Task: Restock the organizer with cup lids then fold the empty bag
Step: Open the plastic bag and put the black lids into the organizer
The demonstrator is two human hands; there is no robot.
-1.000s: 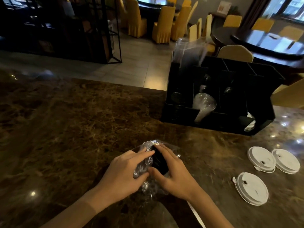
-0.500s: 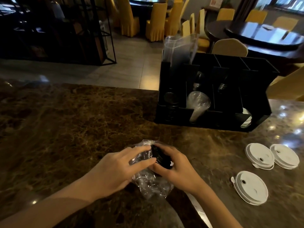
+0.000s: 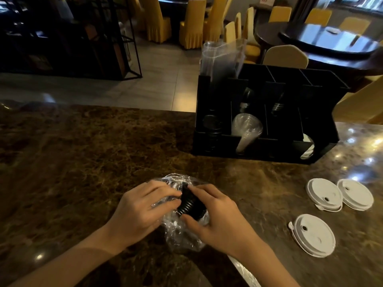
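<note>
clear plastic bag [image 3: 182,235] lies crumpled on the marble counter [image 3: 83,152]. the left hand [image 3: 143,210] pinches the bag, and the right hand [image 3: 219,220] grips the stack of black lids [image 3: 189,204] inside it.

Marble counter [image 3: 83,162]: organizer [image 3: 310,129], lids [image 3: 314,235], bag [image 3: 182,239]

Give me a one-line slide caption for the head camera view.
Both hands work a stack of black lids out of a clear bag near the organizer.
</note>
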